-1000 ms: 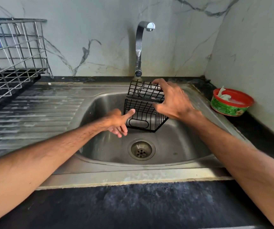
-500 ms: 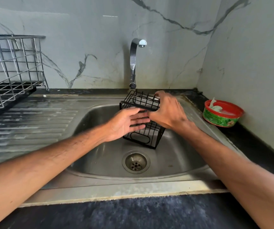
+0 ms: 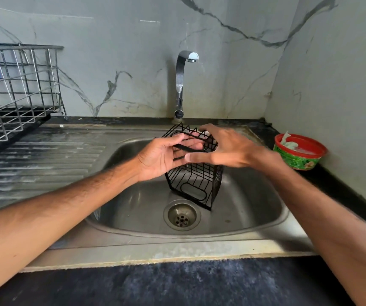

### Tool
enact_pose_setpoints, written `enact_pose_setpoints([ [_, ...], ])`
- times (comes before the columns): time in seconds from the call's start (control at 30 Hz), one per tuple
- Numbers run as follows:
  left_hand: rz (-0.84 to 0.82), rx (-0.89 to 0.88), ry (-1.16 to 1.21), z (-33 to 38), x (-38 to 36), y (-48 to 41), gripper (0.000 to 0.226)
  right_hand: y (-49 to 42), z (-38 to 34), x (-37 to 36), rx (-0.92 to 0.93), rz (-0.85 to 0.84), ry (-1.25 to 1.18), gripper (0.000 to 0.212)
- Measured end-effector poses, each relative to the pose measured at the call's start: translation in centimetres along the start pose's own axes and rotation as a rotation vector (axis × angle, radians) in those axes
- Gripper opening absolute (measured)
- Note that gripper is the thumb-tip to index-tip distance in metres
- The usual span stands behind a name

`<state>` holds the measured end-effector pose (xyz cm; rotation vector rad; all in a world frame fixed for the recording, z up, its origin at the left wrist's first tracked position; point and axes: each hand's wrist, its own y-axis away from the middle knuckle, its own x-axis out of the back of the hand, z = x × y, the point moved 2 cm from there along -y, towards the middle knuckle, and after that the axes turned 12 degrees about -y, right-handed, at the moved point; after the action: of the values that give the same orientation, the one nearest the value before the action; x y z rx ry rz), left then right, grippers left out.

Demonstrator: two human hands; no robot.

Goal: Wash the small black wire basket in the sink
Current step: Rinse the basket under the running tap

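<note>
Basket (image 3: 196,184): tilted, held above the sink (image 3: 133,206), just far of the drain (image 3: 182,215). Left hand (image 3: 160,157) grip closed round its left side. Right hand (image 3: 228,149) grip: thumb and spread fingers clasp its top.

Basket (image 3: 196,184) over the sink (image 3: 255,219), between left hand (image 3: 162,159) and right hand (image 3: 229,149) — tap (image 3: 179,85) behind, rack (image 3: 18,89) left, tub (image 3: 299,156) right.
</note>
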<state>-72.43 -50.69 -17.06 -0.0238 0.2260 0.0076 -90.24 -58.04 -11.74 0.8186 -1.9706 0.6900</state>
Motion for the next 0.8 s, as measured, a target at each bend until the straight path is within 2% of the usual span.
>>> enact_pose_setpoints([
  [0.07, 0.065, 0.014, 0.002, 0.0, 0.4, -0.3, 0.033, 0.5, 0.3, 0.9, 0.0, -0.008, -0.181, 0.078],
  [0.13, 0.138, 0.029, 0.002, 0.0, 0.5, -0.6, 0.027, 0.8, 0.3, 0.9, -0.003, 0.021, -0.238, 0.065],
  [0.27, 0.264, 0.087, -0.021, -0.3, 0.5, -0.8, 0.039, 0.1, 0.0, -0.7, -0.016, 0.073, -0.239, 0.059],
  [0.37, 0.251, 0.095, 0.01, -0.6, 0.1, -0.8, 0.042, -0.3, -0.3, -1.1, 0.002, 0.154, -0.243, 0.055],
  [0.43, 0.216, 0.096, 0.015, -0.7, -0.4, -0.7, 0.041, -0.4, -0.2, -1.3, 0.01, 0.24, -0.238, 0.055],
  [0.5, 0.156, 0.085, -0.029, -0.7, -1.1, -0.7, 0.042, -0.6, 0.6, -1.4, -0.018, 0.314, -0.228, 0.064],
  [0.57, 0.136, 0.05, -0.092, -0.6, -1.9, -0.7, 0.041, -0.9, 1.5, -1.4, -0.074, 0.33, -0.231, 0.082],
  [0.63, 0.175, 0.011, -0.135, -0.5, -2.5, -0.8, 0.038, -1.0, 2.0, -1.3, -0.124, 0.302, -0.267, 0.089],
  [0.73, 0.272, -0.048, -0.23, -0.4, -2.5, -1.1, 0.034, -0.9, 2.4, -1.4, -0.197, 0.24, -0.518, 0.085],
  [0.8, 0.315, -0.09, -0.352, -0.4, -2.2, -1.2, 0.033, -1.0, 2.7, -1.3, -0.235, 0.189, -0.742, 0.071],
])
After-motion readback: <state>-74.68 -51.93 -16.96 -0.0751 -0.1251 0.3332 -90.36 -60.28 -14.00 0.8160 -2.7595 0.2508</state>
